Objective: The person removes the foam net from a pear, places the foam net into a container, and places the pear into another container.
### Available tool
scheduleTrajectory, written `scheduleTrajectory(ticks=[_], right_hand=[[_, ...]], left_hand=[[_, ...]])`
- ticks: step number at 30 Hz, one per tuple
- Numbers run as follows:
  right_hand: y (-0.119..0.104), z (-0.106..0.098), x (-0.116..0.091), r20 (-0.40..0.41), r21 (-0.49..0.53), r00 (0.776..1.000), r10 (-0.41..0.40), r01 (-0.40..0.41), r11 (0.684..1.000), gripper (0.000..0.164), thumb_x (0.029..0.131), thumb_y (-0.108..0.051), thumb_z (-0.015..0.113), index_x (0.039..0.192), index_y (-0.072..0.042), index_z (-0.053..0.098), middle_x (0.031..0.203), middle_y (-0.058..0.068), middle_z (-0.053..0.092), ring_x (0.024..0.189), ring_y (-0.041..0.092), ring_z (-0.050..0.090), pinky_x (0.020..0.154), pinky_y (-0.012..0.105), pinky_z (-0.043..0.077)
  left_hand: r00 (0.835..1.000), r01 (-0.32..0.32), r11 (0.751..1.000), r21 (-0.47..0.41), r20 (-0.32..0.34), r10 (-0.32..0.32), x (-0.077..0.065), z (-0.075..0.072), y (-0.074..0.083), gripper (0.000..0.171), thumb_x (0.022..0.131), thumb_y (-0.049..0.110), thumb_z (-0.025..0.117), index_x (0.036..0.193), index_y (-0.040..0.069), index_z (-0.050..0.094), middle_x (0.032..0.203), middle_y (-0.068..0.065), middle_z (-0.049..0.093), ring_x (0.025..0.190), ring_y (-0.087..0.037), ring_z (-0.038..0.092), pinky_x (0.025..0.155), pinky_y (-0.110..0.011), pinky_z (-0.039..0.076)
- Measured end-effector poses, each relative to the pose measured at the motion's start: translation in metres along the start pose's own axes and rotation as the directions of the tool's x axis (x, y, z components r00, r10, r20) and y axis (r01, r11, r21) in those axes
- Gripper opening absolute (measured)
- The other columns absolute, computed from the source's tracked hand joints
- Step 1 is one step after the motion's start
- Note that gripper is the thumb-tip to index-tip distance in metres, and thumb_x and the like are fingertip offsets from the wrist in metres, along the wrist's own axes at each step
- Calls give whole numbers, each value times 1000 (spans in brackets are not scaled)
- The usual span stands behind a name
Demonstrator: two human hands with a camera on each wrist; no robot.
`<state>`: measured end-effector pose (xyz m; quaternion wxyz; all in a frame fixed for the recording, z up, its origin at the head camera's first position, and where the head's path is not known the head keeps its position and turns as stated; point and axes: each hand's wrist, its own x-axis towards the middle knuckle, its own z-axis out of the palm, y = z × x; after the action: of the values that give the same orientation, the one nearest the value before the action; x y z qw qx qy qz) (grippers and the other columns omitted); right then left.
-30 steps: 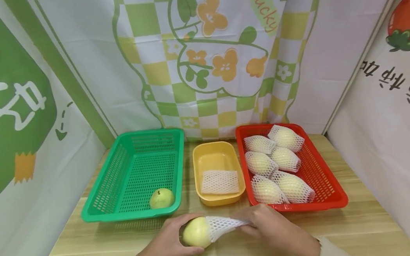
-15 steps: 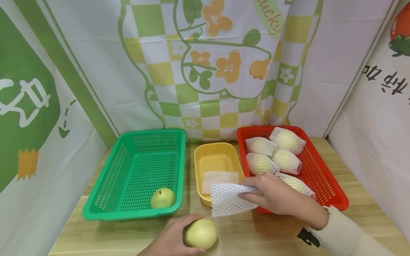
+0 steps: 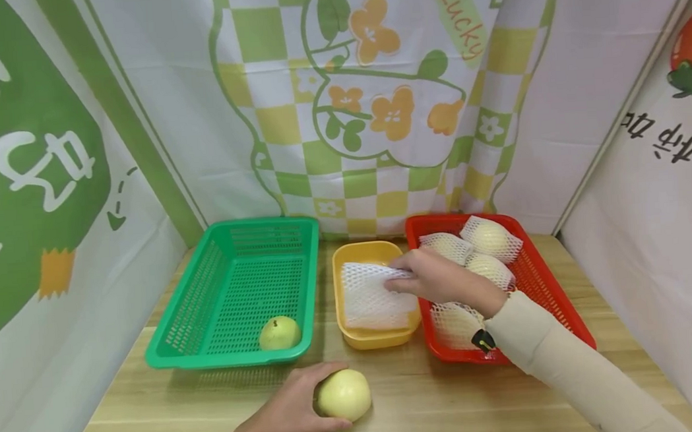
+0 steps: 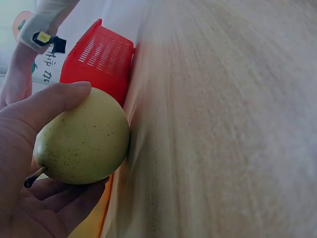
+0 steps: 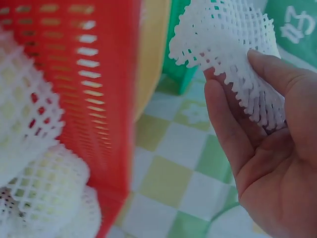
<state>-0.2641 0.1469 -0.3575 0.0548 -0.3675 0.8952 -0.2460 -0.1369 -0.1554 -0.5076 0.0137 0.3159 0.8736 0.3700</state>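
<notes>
A bare, pale yellow-green pear is gripped by my left hand near the front of the wooden table. In the left wrist view, thumb and fingers curl round the pear, its stem pointing toward the palm. Over the yellow tub, my right hand pinches a white foam net sleeve by its edge. Thumb and fingers meet on that foam net in the right wrist view. Another net in the tub is mostly covered by it.
At left stands a green basket holding one bare pear. A red basket at right contains several net-wrapped pears, partly hidden by my right arm. A printed curtain hangs behind the containers.
My right hand has pulled the foam net off the pear and carried it up and away to the yellow tub. My left hand has stayed on the pear.
</notes>
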Motion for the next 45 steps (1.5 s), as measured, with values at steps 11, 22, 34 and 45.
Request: scheduleTrajectory(ticks=[11, 22, 34, 45], right_hand=[[34, 30, 26, 97, -16, 994, -41, 43, 999, 33, 102, -20, 71, 73, -15, 56, 68, -10, 37, 62, 3, 34, 59, 19, 33], [30, 47, 32, 257, -51, 967, -7, 21, 998, 36, 102, -19, 71, 71, -15, 53, 68, -9, 31, 64, 7, 30, 59, 22, 27], [37, 60, 37, 253, -231, 967, -34, 94, 968, 24, 98, -21, 76, 80, -11, 64, 67, -9, 41, 62, 7, 38, 56, 19, 32], [29, 64, 40, 136, -471, 990, 30, 38, 881, 47, 92, -38, 82, 120, -2, 70, 111, 15, 75, 91, 29, 74, 78, 41, 66]], left_hand=[[1000, 8, 1000, -17, 26, -7, 2, -2, 4, 76, 82, 45, 91, 141, 7, 62, 133, 0, 73, 116, -13, 70, 95, -29, 61], [1000, -8, 999, 31, 18, 8, 2, -2, 4, 78, 81, 52, 89, 141, 8, 63, 133, 1, 73, 117, -13, 69, 96, -31, 60], [1000, -2, 1000, 29, 26, 1, 2, -3, 4, 79, 82, 51, 89, 142, 8, 62, 135, 0, 72, 120, -14, 69, 98, -31, 60], [997, 37, 999, -11, 65, -36, 0, -6, 3, 80, 83, 53, 87, 143, 7, 61, 137, -2, 71, 121, -16, 69, 98, -31, 61]])
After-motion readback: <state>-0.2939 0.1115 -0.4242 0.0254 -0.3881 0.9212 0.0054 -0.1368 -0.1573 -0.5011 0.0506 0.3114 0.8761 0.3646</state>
